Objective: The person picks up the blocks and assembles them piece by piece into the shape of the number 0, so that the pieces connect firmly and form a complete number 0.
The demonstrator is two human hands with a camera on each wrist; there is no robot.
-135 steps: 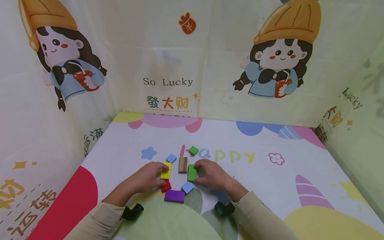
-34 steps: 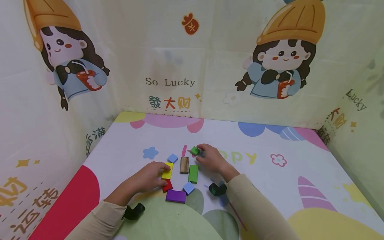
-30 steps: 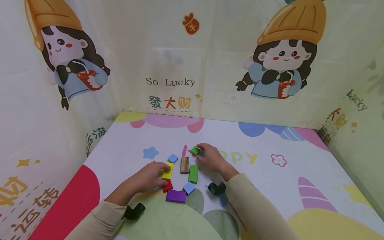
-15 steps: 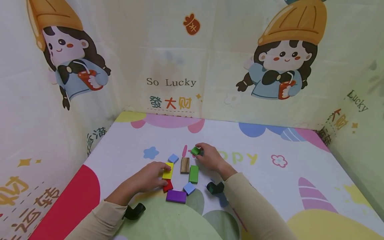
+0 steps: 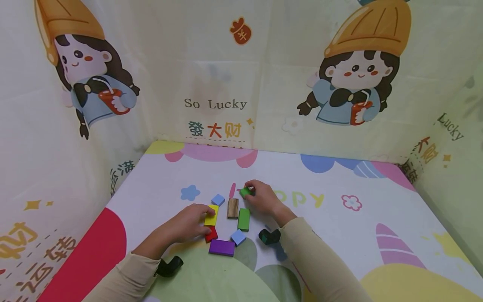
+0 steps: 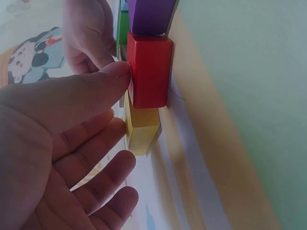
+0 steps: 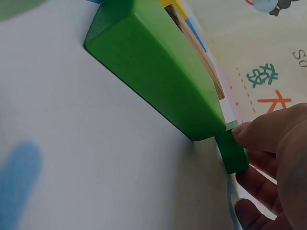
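Observation:
My right hand (image 5: 264,197) pinches a small green block (image 5: 245,192) at the far end of a ring of wooden blocks. In the right wrist view, thumb and fingers lie on opposite sides of this block (image 7: 231,151), close to the end of a longer green block (image 7: 158,67). My left hand (image 5: 185,223) rests at the ring's left side, fingers loosely bent. In the left wrist view its thumb tip touches a red block (image 6: 149,72), and fingertips touch a yellow block (image 6: 144,129). Inside the ring lies a brown wood-grain block (image 5: 232,209).
A purple block (image 5: 221,247) forms the near side of the ring. One light-blue block (image 5: 238,237) sits at its near right, another light-blue block (image 5: 217,199) at the far left. The printed mat (image 5: 320,226) meets a cloth wall (image 5: 271,105) behind.
My right hand has left the long green block and taken hold of the small green one, which has lately turned and shifted slightly nearer. The left hand has kept its place.

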